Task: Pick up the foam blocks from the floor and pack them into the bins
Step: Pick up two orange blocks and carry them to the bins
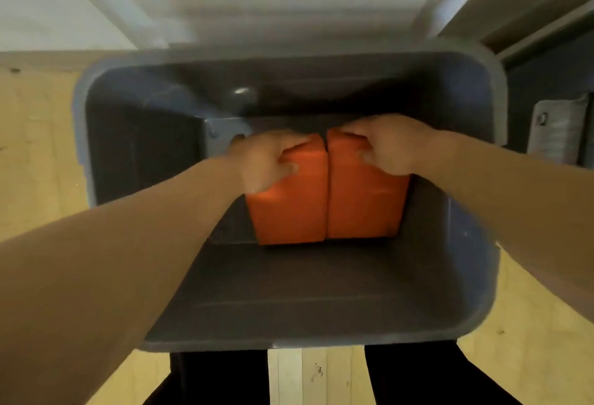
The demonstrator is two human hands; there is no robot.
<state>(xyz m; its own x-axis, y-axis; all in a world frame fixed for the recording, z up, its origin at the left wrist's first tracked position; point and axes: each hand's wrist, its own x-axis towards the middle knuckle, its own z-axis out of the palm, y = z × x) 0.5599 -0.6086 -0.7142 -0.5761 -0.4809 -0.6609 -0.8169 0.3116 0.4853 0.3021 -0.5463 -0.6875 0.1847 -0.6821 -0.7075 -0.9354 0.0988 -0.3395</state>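
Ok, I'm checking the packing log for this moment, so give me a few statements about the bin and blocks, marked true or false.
1. The left hand grips the left orange foam block, and the right hand grips the right orange foam block. True.
2. The blocks sit at opposite ends of the bin. False: they stand side by side, close together.
3. Both blocks are inside the grey bin. True.
4. The floor around the bin is carpeted. False: it is a wooden floor.

Bare forearms, black trousers
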